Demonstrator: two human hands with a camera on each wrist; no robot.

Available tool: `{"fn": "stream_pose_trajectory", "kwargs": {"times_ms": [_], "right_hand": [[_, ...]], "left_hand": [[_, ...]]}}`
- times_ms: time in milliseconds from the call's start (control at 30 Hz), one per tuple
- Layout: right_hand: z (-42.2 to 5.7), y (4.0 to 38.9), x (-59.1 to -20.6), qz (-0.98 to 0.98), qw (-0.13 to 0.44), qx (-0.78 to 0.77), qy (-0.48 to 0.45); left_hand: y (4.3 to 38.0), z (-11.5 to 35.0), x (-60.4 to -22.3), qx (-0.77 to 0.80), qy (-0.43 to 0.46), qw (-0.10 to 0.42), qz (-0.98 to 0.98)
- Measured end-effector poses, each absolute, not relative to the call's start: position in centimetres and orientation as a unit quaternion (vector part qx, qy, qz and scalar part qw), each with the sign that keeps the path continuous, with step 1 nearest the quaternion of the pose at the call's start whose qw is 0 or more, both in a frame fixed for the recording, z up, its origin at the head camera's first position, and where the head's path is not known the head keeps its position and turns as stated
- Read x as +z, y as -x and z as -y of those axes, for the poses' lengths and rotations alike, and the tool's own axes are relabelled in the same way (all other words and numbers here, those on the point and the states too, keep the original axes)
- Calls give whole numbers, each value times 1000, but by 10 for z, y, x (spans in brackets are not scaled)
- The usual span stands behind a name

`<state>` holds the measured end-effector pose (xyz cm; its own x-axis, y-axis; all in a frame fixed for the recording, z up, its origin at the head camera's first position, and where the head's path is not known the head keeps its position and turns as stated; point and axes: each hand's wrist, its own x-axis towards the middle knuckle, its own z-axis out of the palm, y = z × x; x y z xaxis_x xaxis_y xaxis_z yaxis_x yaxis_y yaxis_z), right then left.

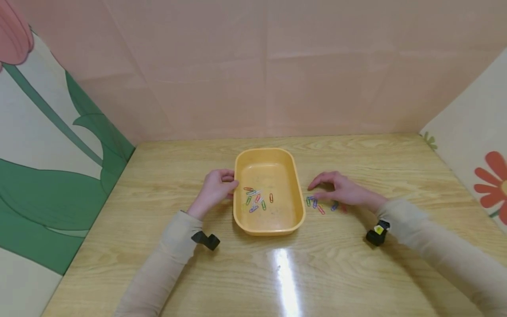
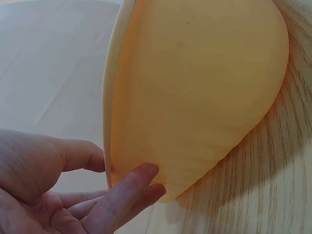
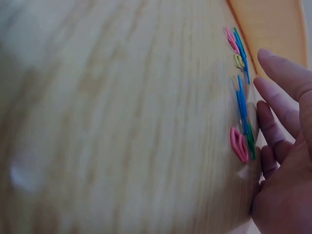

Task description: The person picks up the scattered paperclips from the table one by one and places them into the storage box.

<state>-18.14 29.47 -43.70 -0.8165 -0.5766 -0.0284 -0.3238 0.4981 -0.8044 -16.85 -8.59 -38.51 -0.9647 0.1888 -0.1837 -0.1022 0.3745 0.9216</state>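
A yellow plastic tray [image 1: 285, 180] stands mid-table, with several colored paper clips [image 1: 257, 199] scattered on the left part of its floor. My left hand [image 1: 214, 190] pinches the tray's left rim; the left wrist view has the thumb over the edge and fingers against the outer wall [image 2: 204, 78]. To the right of the tray, my right hand [image 1: 342, 190] hovers over a loose group of clips, fingers slightly bent and nothing seen between them. Among those clips are a pink one [image 1: 321, 210] and a blue one [image 3: 242, 105]; some are partly hidden under the hand.
The wooden table [image 1: 222, 277] runs back to a pink cloth wall [image 1: 265, 88]. Painted panels stand at the left [image 1: 47, 176] and right [image 1: 475, 145]. A black camera mount sits on each wrist, the right one [image 1: 376, 235] close above the table.
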Motion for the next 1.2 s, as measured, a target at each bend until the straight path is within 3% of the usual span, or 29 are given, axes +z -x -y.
{"fn": "stream_pose_trajectory", "kwargs": {"times_ms": [300, 600, 867, 1200], "right_hand": [[-288, 178, -437, -869, 92, -393, 288], [-274, 164, -413, -875, 93, -388, 274], [-285, 177, -439, -885, 76, -364, 280], [-289, 180, -443, -893, 85, -348, 273]], "left_hand": [[168, 86, -385, 562, -25, 130, -816], [168, 86, -385, 559, -28, 128, -819], [168, 85, -385, 557, -25, 127, -820], [168, 85, -385, 554, -22, 129, -822]]}}
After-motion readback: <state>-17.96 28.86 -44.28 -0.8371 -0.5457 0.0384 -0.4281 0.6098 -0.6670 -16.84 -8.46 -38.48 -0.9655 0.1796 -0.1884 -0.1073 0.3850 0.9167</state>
